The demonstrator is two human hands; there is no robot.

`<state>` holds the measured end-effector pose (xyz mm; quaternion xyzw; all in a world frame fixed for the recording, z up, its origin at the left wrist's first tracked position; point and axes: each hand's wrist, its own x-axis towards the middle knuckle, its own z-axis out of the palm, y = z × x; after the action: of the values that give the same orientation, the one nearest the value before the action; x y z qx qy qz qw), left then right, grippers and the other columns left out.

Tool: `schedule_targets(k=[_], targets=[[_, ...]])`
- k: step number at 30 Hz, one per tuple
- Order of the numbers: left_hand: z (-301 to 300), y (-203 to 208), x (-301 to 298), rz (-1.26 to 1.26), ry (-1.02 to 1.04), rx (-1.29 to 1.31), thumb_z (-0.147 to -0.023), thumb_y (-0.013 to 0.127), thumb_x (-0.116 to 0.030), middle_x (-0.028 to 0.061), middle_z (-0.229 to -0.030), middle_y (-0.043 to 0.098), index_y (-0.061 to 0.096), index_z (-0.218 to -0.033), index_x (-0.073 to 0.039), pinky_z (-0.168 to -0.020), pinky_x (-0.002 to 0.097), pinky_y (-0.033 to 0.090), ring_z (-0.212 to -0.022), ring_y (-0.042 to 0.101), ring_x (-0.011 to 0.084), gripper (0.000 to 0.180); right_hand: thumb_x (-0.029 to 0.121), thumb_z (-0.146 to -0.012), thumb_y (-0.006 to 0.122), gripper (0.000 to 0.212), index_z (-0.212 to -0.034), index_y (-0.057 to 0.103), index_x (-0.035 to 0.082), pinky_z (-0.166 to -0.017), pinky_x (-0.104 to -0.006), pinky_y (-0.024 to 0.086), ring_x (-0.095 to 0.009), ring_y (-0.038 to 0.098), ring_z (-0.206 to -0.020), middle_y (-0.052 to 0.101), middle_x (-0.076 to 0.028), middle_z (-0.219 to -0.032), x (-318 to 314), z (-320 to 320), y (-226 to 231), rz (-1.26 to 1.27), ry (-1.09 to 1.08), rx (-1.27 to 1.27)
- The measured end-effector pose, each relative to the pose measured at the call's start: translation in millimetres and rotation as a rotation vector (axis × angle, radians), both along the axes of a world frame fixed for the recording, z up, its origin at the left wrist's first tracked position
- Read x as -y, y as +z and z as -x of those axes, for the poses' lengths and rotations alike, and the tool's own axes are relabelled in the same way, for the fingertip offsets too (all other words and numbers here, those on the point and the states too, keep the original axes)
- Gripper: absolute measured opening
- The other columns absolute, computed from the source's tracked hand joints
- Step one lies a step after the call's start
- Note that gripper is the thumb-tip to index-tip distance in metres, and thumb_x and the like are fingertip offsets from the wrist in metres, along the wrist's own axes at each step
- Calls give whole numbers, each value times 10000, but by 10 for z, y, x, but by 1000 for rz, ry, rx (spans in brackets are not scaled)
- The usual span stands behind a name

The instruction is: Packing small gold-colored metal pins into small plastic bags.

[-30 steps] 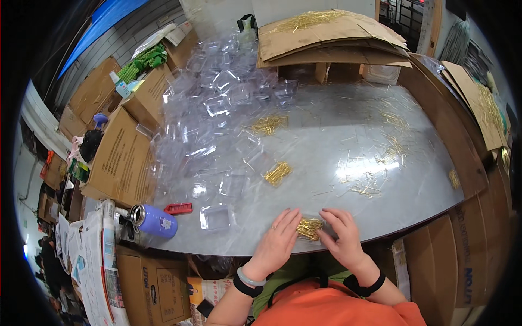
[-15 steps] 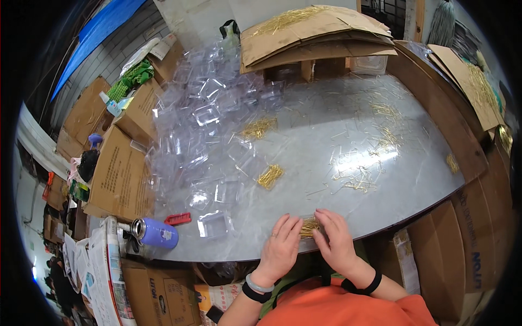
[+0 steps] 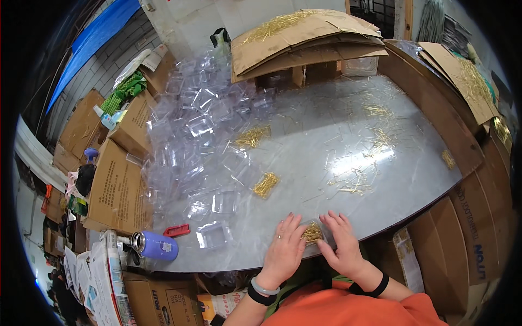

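Currently, the gold pin bundle [image 3: 312, 232] lies at the near edge of the table [image 3: 391, 209], between the left hand [image 3: 284, 243] and the right hand [image 3: 341, 244]; its pins appear to run roughly left to right, though fingers hide the left end. The left hand is nearer, overlapping the bundle's left side with its fingers close together, and whether it presses cannot be told. The right hand holds its thumb and fingers wide apart at the right side, its firmness of contact unclear.

Gold wire bundle [image 3: 312, 233]; grey tabletop [image 3: 299, 171]; purple bottle [image 3: 161, 247].
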<state>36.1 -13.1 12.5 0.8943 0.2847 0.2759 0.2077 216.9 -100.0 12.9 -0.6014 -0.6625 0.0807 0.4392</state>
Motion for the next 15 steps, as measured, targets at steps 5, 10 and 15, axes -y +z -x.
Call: schedule_targets(k=[5,10,15], targets=[[-16,-47,32,-20,23,-4,-980,596,-68,233,-1476,483,530,-1332,17,-1154,531,390,-1394,441,456,368,60,-889,682,532,-1391,527,-20,-1143,-592,343,-393,539,-1328,685,-163,-1220,-35,88,-92,-43,-51,137],[-2,-21,54,-30,84,6,-968,607,-65,220,-1456,494,526,-1340,28,-1135,508,428,-1375,469,430,392,40,-900,655,485,-1370,549,-21,-1129,-592,356,-391,545,-1318,669,-166,-1206,-115,117,-54,-38,-11,280],[-25,-11,42,-50,78,-4,-970,598,-57,229,-1471,486,520,-1375,30,-1108,482,455,-1391,459,433,421,141,-955,655,519,-1435,513,4,-1150,-611,318,-400,518,-1352,593,-185,-1390,-212,44,-59,-24,45,-34]])
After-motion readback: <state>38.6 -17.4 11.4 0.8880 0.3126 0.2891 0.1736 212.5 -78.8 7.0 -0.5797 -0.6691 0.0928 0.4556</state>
